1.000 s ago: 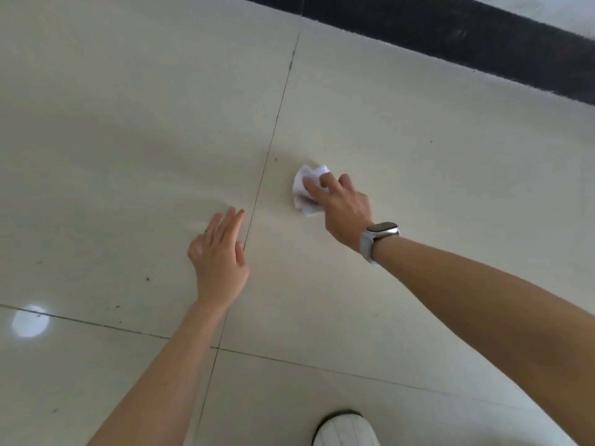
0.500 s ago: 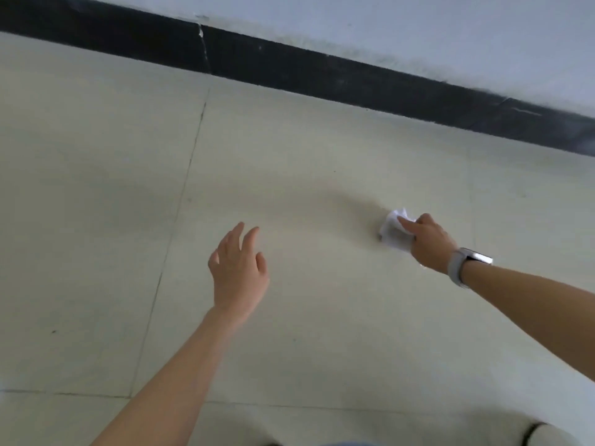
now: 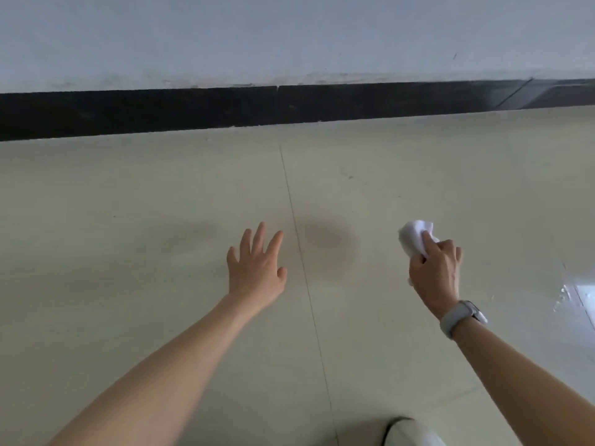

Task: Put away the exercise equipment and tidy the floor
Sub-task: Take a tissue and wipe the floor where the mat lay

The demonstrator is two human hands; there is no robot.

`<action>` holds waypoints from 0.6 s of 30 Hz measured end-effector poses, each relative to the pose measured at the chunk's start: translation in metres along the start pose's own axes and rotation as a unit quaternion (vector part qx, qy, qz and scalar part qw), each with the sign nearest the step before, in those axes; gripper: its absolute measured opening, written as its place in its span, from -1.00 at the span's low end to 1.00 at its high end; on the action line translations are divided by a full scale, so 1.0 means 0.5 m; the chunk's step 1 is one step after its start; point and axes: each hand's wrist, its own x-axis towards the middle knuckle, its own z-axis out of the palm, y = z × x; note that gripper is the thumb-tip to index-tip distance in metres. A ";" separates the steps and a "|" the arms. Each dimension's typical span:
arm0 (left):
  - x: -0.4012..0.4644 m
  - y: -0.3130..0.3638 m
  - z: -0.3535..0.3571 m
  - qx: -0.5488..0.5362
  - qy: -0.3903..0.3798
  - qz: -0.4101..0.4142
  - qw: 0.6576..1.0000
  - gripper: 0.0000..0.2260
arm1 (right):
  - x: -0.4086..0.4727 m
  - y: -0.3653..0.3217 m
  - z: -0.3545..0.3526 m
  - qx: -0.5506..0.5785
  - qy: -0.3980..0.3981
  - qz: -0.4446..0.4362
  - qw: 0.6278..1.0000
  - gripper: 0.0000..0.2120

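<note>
My right hand (image 3: pixel 434 272) grips a crumpled white tissue (image 3: pixel 413 236), held a little above the pale tiled floor (image 3: pixel 128 252). A grey watch sits on that wrist. My left hand (image 3: pixel 256 268) hovers over the floor with fingers spread and nothing in it. It is left of a thin tile joint (image 3: pixel 306 278). A faint dark smudge or shadow (image 3: pixel 328 243) lies on the floor between the two hands. No exercise equipment is in view.
A black skirting board (image 3: pixel 193 111) runs along the base of a grey-white wall (image 3: pixel 289 37) just ahead. A white shoe tip (image 3: pixel 409 434) shows at the bottom edge. A bright glare patch (image 3: pixel 579 297) lies on the floor at the right.
The view has swung up toward the wall. My right hand with the tissue has lifted off the floor and moved right; my left hand has spread its fingers.
</note>
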 end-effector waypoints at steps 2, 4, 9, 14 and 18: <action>-0.010 0.026 0.050 -0.030 0.019 -0.071 0.997 -0.43 | 0.025 0.060 0.017 0.009 0.048 0.026 0.998 -0.58; -0.023 0.034 0.085 -0.048 0.050 -0.115 0.991 -0.46 | 0.030 0.095 0.054 0.032 0.034 0.033 0.998 -0.63; -0.027 -0.004 0.103 -0.060 0.086 -0.187 0.977 -0.48 | -0.089 0.037 0.168 0.048 -0.075 -0.150 0.985 -0.44; -0.042 -0.039 0.091 -0.033 0.089 -0.239 0.966 -0.32 | -0.232 0.003 0.216 -0.047 -0.169 -0.523 0.834 -0.34; -0.038 -0.044 0.091 -0.042 0.078 -0.242 0.966 -0.34 | -0.084 0.085 0.193 -0.032 -0.086 -0.424 0.901 -0.35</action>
